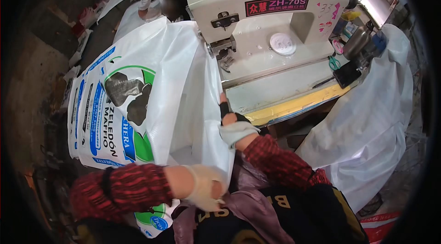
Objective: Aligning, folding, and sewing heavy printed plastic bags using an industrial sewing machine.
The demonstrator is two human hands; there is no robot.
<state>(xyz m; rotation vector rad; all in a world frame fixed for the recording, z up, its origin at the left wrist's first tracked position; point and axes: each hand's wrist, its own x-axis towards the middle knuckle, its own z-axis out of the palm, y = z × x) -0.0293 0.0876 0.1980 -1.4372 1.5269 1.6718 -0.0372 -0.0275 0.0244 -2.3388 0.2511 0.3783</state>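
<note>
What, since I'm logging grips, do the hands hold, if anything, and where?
The left hand lies at the near end of the white bag, the right hand along its right edge; whether either grips it cannot be told.

Red-black sleeves (133,190); pale wraps (239,134)

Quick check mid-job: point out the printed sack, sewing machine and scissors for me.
Printed sack (158,90): head view, on its white front panel.
Sewing machine (275,7): head view, on the upper arm's label.
Scissors (334,63): head view, on the teal handles.
</note>
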